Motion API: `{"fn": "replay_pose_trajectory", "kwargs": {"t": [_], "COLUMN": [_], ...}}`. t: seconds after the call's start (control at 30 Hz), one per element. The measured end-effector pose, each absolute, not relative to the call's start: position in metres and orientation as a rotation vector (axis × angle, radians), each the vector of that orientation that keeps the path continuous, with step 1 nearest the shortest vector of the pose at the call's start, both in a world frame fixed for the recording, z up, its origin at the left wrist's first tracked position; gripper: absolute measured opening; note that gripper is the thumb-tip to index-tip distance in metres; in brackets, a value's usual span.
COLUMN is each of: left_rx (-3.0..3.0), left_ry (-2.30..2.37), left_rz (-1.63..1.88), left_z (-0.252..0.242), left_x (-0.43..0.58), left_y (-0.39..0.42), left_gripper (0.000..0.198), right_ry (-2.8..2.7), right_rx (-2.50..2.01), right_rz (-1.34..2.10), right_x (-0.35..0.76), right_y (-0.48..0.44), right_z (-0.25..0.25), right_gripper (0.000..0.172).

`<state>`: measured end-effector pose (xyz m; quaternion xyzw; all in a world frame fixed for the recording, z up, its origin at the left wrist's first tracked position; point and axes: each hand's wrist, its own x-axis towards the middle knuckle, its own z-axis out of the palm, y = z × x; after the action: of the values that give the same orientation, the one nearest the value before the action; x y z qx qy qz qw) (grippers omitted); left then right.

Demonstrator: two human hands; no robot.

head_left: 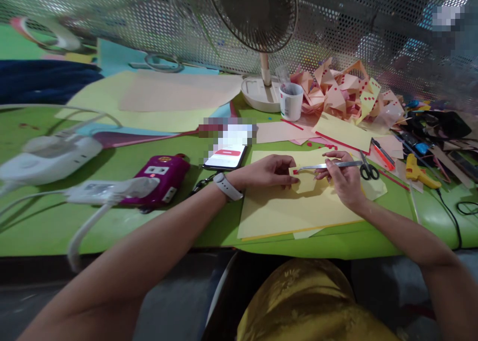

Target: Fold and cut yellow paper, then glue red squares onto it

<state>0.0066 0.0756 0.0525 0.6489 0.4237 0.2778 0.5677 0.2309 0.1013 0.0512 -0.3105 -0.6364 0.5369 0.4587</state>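
My left hand (269, 171) pinches a small piece of yellow paper (306, 180) and holds it over a stack of yellow paper sheets (287, 211) on the green table (112, 221). My right hand (341, 176) grips metal tweezers (328, 166). The tweezers' tip carries a tiny red dot (295, 171) at the small paper's top left edge, right by my left fingertips. A white watch (227, 186) is on my left wrist.
Scissors (368, 169), a red pen knife (383, 154) and a yellow glue gun (420, 172) lie to the right. Folded paper shapes with red dots (343, 92), a white cup (291, 101) and a fan (261, 17) stand behind. A phone (227, 157) and power strips (160, 179) lie left.
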Motion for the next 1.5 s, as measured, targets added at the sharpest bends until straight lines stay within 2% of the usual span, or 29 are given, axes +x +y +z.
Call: {"fn": "replay_pose_trajectory", "kwargs": {"t": [0.3,0.7,0.87,1.03,1.13,1.5], "left_rx": [1.383,1.434,1.480,1.654,1.720,1.958], "left_ry": [0.942,0.970,1.011,1.025,1.037,1.190], "left_rz": [0.672,0.630,0.636,0.624,0.628,0.718], "left_z": [0.056,0.060,0.060,0.063,0.066,0.049], "left_x": [0.003,0.004,0.007,0.007,0.006,0.012], "left_y": [0.076,0.075,0.073,0.071,0.070,0.072], "left_gripper": [0.020,0.025,0.029,0.031,0.033,0.035], "right_ry": [-1.572,-1.570,-1.603,-2.142,-2.281,-2.323], "right_rx": [-0.778,-0.780,-0.706,-0.723,-0.687,-0.650], "right_rz": [1.311,1.263,1.109,0.742,0.548,0.458], "right_x": [0.230,0.230,0.233,0.240,0.242,0.241], "right_y": [0.100,0.101,0.106,0.119,0.125,0.122], "right_z": [0.055,0.050,0.052,0.050,0.045,0.045], "right_gripper": [0.031,0.030,0.028,0.021,0.020,0.019]}}
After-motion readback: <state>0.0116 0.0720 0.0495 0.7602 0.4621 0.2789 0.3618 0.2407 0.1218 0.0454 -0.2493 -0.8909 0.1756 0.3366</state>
